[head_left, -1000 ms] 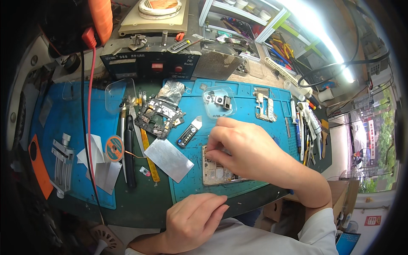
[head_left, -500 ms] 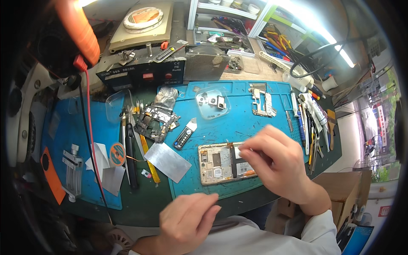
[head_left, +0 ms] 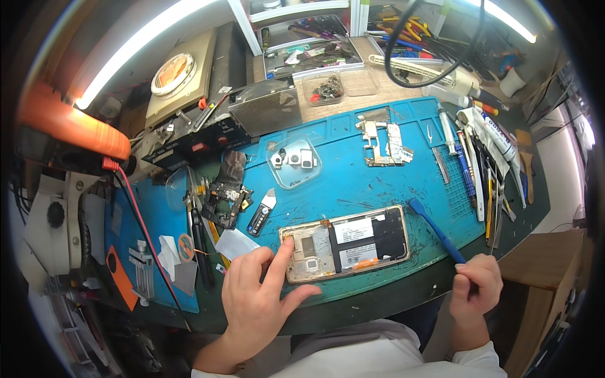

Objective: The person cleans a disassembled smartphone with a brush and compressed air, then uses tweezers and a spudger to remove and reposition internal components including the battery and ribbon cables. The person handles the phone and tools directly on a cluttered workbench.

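An opened smartphone [head_left: 318,234], its back off and its pale battery [head_left: 356,254] showing, lies flat on the blue work mat [head_left: 353,189]. My left hand [head_left: 255,296] is open over its left end, fingers spread, the index fingertip at the phone's edge. Off the phone's right end, a blue plastic pry tool [head_left: 436,232] slants toward me with its flat tip away. My right hand [head_left: 477,286] is closed at the handle end of this tool, fingers pinched together; the fingers partly hide the grip.
Behind the phone sit a clear tray of small parts [head_left: 295,162], a utility blade [head_left: 261,213] and a metal frame [head_left: 384,143]. Dark circuit parts [head_left: 225,198] lie left. Pens and tools [head_left: 476,170] crowd the right; a red cable [head_left: 142,227] crosses the left.
My right hand has moved right and down, off the phone, and is now at the blue pry tool. My left hand has moved up to the phone's left end and spread. The view has shifted.
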